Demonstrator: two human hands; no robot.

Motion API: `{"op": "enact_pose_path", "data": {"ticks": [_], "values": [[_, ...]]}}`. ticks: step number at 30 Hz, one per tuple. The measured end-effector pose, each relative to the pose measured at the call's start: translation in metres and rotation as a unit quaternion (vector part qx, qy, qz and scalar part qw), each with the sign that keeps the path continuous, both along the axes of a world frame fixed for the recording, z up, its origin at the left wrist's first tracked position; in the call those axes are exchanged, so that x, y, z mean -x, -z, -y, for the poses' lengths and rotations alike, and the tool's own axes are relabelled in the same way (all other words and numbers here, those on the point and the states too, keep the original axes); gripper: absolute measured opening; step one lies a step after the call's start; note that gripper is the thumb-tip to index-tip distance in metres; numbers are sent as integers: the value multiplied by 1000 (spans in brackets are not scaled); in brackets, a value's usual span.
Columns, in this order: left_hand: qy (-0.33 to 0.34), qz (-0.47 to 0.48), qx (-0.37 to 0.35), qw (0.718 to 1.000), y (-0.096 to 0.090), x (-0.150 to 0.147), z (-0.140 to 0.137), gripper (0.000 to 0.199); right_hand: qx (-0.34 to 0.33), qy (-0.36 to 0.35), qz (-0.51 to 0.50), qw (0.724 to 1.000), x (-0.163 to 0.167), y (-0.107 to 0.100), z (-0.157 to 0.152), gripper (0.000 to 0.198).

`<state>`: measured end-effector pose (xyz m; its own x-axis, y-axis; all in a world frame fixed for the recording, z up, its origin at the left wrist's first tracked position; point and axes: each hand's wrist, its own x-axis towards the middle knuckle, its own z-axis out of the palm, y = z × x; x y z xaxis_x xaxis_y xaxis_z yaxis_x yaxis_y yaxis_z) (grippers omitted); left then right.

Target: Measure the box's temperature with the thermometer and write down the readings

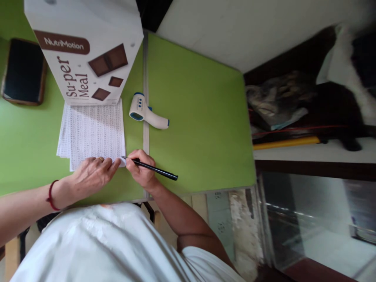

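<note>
Sheets of paper [95,131] covered in rows of small writing lie stacked on the green table, their far end against or under a white box. My right hand [141,168] is closed around a black pen [161,171], whose tip meets the top sheet near its lower right corner. Across the sheet's near edge rests my left hand [95,172], its fingers stretched out and the thumb toward the pen tip. A ring is on one of its fingers and a dark red string bracelet [52,196] circles the wrist.
The tall white NutriMotion box [88,23] stands behind the sheets. A white and blue infrared thermometer [148,111] lies right of them on the table seam. At the far left is a dark, brown-edged object [24,72]. A cluttered shelf [293,150] borders the green table [199,117] on the right.
</note>
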<state>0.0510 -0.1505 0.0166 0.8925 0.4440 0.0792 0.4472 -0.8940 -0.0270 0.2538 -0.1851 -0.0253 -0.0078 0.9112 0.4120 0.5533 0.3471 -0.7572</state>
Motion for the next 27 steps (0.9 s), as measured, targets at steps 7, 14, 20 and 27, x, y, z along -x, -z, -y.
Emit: {"op": "enact_pose_path", "data": {"ticks": [7,14,20,27], "values": [[0,12,-12,1000,1,0,2,29,-3,0,19,1000,1,-1,0,18],[0,24,-19,1000,1,-1,1,29,1,-6,8,1000,1,0,-1,16],[-4,-17,24,1000,1,-2,0,35,25,33,-27,999,-3,-11,0,13],[-25,-87,121,989,-3,-4,-2,44,-5,30,256,966,-18,-50,-43,13]]}}
